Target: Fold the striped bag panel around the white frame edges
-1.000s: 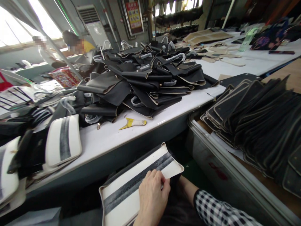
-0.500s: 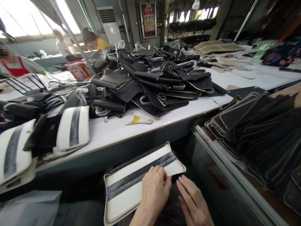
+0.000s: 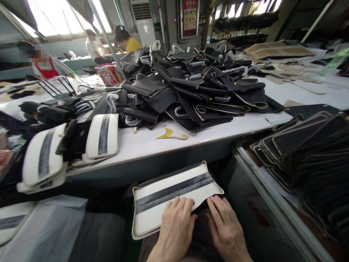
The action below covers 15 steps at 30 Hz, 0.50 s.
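Observation:
A cream bag panel [image 3: 147, 220] with a dark stripe along its length lies over my lap below the table edge. Its corners curl upward, and dark material shows beneath its far edge. My left hand [image 3: 177, 222] grips the near edge, fingers bent on the cream face and thumb low at the edge. Close to the right corner, my right hand [image 3: 225, 222] has its fingertips pressed together on the same near edge, with the thumb tucked below. What lies under the fingertips is hidden.
Black leather bag pieces [image 3: 163, 91] with wrapped handles are heaped on the white table [image 3: 141, 145]. A yellow-and-white tool [image 3: 171, 134] lies before them. Striped cream pieces [image 3: 102, 136] stand left. Dark panels [image 3: 313, 145] fill a bin at right. Co-workers [image 3: 128, 40] sit behind.
The view has swung left, so the surroundings sit further right. My left hand's fingers have spread flatter along the panel's near edge; the right hand has come onto the edge near the corner.

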{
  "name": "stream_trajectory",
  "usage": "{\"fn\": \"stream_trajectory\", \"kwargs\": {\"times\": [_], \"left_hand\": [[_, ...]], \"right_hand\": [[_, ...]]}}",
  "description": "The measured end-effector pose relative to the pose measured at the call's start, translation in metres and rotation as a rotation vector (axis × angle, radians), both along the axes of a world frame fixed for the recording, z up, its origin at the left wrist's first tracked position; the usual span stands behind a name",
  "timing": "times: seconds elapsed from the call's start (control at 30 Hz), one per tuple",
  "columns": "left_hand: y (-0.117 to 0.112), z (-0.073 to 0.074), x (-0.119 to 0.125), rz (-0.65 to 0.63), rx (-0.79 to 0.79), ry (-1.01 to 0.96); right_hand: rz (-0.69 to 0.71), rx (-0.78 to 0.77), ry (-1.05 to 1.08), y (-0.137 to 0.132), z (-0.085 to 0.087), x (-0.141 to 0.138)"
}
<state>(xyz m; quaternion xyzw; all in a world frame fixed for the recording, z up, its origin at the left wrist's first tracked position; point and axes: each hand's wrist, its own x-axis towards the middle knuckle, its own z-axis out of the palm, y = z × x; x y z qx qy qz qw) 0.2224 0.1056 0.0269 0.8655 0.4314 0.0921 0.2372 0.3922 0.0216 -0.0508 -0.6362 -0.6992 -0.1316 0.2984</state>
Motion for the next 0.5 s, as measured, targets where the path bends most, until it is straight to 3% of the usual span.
{"fn": "stream_trajectory", "kwargs": {"times": [0.13,0.5], "left_hand": [[-0.007,-0.005,-0.017,-0.003,0.025,0.026],[-0.002,-0.005,-0.005,0.165,0.029,0.008]], "right_hand": [[-0.001,0.011,0.026,0.0,-0.003,0.0],[0.082,0.053,0.135,0.006,-0.006,-0.029]]}}
